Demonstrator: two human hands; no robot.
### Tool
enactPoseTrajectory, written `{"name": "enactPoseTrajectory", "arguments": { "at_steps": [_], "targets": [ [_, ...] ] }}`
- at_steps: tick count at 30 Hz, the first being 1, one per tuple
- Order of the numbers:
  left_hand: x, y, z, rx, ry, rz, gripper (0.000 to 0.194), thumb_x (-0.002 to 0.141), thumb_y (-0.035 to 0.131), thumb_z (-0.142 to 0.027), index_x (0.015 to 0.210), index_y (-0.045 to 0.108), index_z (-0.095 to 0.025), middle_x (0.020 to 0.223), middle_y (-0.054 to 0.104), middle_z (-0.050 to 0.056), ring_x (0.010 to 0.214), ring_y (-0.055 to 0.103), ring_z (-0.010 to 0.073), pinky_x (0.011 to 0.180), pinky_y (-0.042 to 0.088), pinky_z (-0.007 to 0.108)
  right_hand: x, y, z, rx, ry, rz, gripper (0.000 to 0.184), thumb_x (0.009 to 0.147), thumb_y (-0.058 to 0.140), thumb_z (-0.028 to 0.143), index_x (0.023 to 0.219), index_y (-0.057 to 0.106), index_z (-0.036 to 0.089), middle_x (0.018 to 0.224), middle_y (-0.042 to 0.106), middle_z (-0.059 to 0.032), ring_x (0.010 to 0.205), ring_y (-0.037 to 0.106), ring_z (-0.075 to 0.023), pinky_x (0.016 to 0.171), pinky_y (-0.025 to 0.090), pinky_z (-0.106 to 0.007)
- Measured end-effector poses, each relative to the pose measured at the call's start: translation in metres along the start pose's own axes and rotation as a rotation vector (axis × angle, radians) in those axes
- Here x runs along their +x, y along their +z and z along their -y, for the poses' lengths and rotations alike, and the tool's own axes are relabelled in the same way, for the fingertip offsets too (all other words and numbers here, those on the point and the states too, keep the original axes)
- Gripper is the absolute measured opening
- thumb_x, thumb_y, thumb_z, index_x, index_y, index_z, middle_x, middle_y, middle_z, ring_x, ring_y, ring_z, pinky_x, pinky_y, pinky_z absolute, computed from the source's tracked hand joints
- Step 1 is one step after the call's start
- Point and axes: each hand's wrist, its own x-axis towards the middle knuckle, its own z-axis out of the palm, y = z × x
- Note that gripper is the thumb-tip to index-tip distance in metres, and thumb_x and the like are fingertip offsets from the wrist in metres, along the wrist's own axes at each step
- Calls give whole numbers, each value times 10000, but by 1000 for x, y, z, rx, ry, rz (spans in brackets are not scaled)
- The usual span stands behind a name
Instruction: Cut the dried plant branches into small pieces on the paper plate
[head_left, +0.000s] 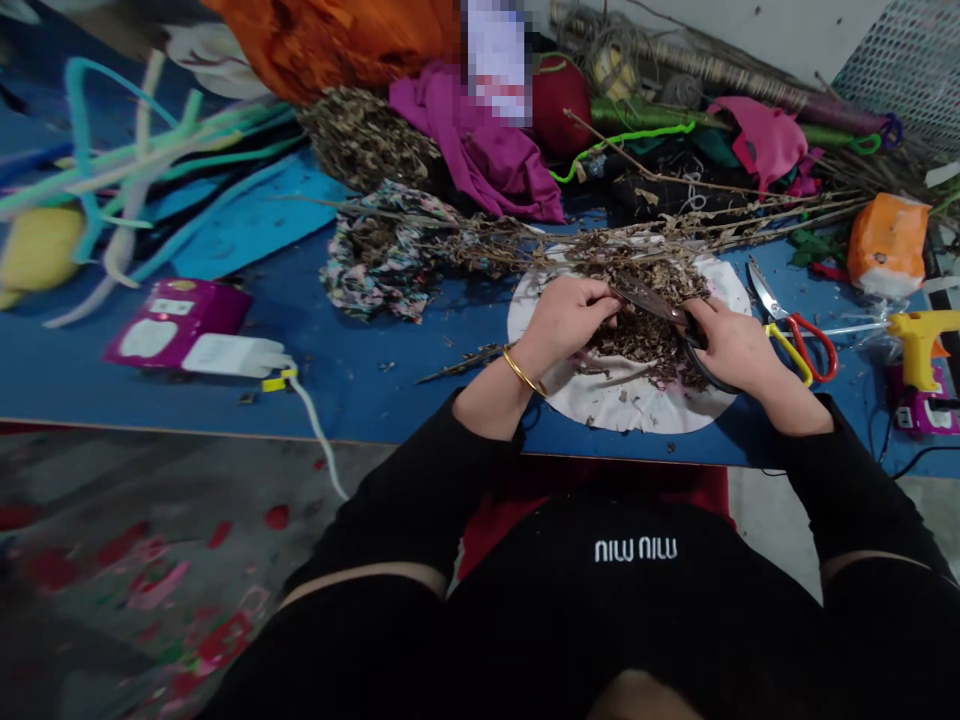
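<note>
Holding a pair of dark metal scissors with black handles point(652, 302), the right hand point(735, 340) sits at three o'clock on a white round cloth point(637, 410), twelve being the far side. That grip is wrapped round the handles; can't really tell if the blades are parted. The scissors' long axis runs roughly ten to four, tip aimed at the left hand point(566, 315) over at nine o'clock. The left grip is narrow, thumb and fingers bunched right by the tip, but no telling what's pinched there or whether skin meets metal. So the left hand is nearer the point, the right owns the handles. A heap of crumbly brown dried leaves point(630, 340) lies mid-cloth, just under the blades.

Room-wise, long thin dry stems point(502, 245) crowd ten to two, and the edge of the blue table point(390, 400) is just past the cloth at six. Out at three there's a second pair of scissors with red and yellow handles point(781, 313), near the right hand. At nine, scrap-strewn blue runs toward a shiny purple box point(217, 310).
</note>
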Motion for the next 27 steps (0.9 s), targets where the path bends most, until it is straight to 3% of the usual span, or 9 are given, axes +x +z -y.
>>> {"name": "enactPoseTrajectory", "arguments": {
  "at_steps": [10, 21, 27],
  "targets": [
    [-5, 0, -10, -74, -148, 47, 291, 862, 579, -291, 610, 657, -168, 435, 481, -30, 368, 332, 70, 440, 224, 247, 0, 1, 14, -29, 30, 53, 470, 927, 399, 302, 1322, 571, 117, 1188, 664, -195, 892, 620, -280, 645, 312, -345],
    [-2, 3, -9, -79, -149, 82, 274, 846, 606, -250, 602, 678, -147, 439, 492, -25, 412, 355, 70, 485, 258, 248, 0, 4, 16, -70, 44, 23, 492, 961, 376, 348, 1362, 540, 113, 1205, 637, -208, 873, 615, -277, 642, 333, -340],
    [-1, 5, -4, -105, -186, 78, 278, 846, 603, -251, 588, 653, -161, 409, 447, -38, 376, 336, 65, 452, 231, 238, 0, 2, 20, -94, 62, 89, 489, 924, 401, 288, 1362, 538, 118, 1214, 634, -214, 902, 619, -294, 659, 355, -348]
  ]
}}
